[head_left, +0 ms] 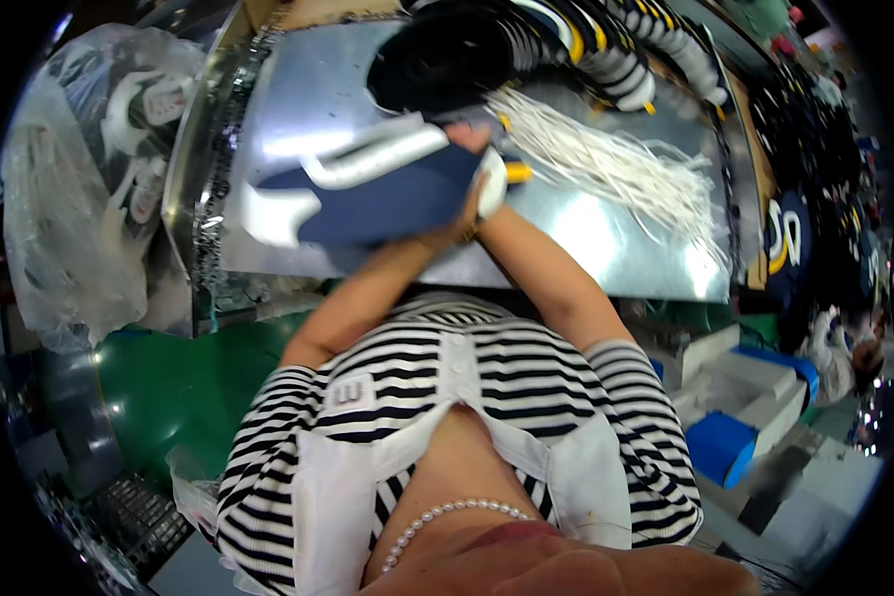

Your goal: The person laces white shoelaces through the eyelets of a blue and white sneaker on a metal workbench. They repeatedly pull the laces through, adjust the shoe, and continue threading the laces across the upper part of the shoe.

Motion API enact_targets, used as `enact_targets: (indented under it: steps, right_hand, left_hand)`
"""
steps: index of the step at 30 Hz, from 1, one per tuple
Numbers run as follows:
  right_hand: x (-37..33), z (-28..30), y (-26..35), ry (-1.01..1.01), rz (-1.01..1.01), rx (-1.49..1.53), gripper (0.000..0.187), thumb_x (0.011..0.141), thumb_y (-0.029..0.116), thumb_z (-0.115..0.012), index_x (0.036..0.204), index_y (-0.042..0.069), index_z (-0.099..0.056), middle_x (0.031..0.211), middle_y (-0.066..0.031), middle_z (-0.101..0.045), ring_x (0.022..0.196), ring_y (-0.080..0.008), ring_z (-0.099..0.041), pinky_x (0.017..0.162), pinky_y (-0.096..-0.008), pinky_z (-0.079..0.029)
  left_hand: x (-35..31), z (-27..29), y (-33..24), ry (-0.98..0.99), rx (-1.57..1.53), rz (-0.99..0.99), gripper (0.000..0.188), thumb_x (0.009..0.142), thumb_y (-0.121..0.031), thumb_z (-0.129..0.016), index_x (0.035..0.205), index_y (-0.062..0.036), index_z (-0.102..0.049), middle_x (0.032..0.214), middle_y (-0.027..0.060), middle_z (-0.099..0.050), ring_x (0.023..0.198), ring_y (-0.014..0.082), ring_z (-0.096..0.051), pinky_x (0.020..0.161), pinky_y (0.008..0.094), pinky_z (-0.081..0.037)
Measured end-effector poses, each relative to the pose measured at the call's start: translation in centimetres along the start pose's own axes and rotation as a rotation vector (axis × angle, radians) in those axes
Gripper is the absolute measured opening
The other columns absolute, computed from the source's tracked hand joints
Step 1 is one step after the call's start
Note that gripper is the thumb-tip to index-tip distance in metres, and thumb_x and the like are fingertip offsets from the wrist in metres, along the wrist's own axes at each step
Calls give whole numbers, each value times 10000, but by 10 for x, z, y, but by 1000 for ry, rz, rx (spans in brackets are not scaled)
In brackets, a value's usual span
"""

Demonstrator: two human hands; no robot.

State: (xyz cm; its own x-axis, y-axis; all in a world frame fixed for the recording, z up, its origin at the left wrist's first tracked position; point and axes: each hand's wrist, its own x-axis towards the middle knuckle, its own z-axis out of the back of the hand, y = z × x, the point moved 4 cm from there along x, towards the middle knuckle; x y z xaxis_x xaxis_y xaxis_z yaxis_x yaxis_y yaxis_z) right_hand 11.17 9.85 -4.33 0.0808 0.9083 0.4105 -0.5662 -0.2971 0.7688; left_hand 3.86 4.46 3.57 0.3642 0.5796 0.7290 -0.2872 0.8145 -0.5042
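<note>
Pearl-like round beads in a white necklace (447,510) lie nearest the camera at the bottom of the frame, above a black-and-white striped knit shirt (407,348) with a broad white cloth collar (338,507). Both bare forearms reach up to the centre, where the left hand (473,206) and the right hand (468,137) come together at the right end of a flat navy shoe-upper-like piece with white panels (387,197). That piece lies across the upper centre of the frame, its far end pointing left, and is smeared by blur. Fingers show at its upper right corner, and the left hand is against its lower right edge; I cannot tell whether either hand pinches the piece or merely presses it. A rounded white part (491,183) sits between the hands, near a small yellow tab (518,172).

Beneath is a shiny grey metal tabletop (586,243). Just right of the hands lies a loose bundle of thin white cords (616,164); above it, along the top, curve dark stacked pieces with white and yellow edges (606,60). At the left edge hangs a crumpled clear plastic bag (65,219) with white pieces showing inside, over a green floor (179,392).
</note>
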Motion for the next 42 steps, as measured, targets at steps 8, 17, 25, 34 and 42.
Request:
enact_targets:
  steps: [8, 17, 25, 34, 42]
  right_hand:
    - [12, -5, 40, 107, 462, -111, 226, 834, 117, -627, 1056, 75, -641, 961, -140, -601, 894, -323, -595, 744, -382, -477]
    - [-2, -35, 60, 275, 454, -206, 276, 757, 136, -698, 1025, 108, -639, 939, -70, -622, 858, -266, -602, 691, -355, -485]
    - [-7, -36, 43, 419, 353, -387, 155, 817, 217, -636, 925, 109, -607, 873, -74, -552, 846, -263, -565, 673, -370, -484]
    - [75, 1, -6, 132, -115, 378, 134, 923, 145, -629, 952, 14, -629, 744, -60, -630, 714, -111, -604, 631, -266, -494]
    - [71, 166, -24, -221, -335, 194, 217, 928, 197, -669, 1059, 27, -646, 855, 12, -641, 743, -63, -555, 659, -219, -441]
  left_hand:
    - [-59, 33, 22, -39, 20, -302, 364, 915, -277, -611, 1226, -92, -566, 1246, 105, -634, 1187, 275, -563, 1017, 434, -441]
    - [-112, 57, 25, 120, 137, -552, 330, 965, -198, -557, 1285, -152, -489, 1323, 46, -601, 1280, 222, -512, 1145, 446, -350]
    - [-88, 58, 21, 53, -22, -346, 458, 858, -245, -707, 1243, -159, -474, 1305, 20, -599, 1308, 237, -496, 1111, 461, -409]
    - [7, 31, 52, 497, 153, 258, 390, 925, -146, -562, 1293, -32, -500, 1378, 179, -517, 1317, 322, -460, 1108, 434, -345]
    - [40, -10, 102, -24, 217, -46, 456, 880, -50, -608, 1322, 32, -531, 1400, 172, -521, 1316, 378, -460, 1104, 446, -345]
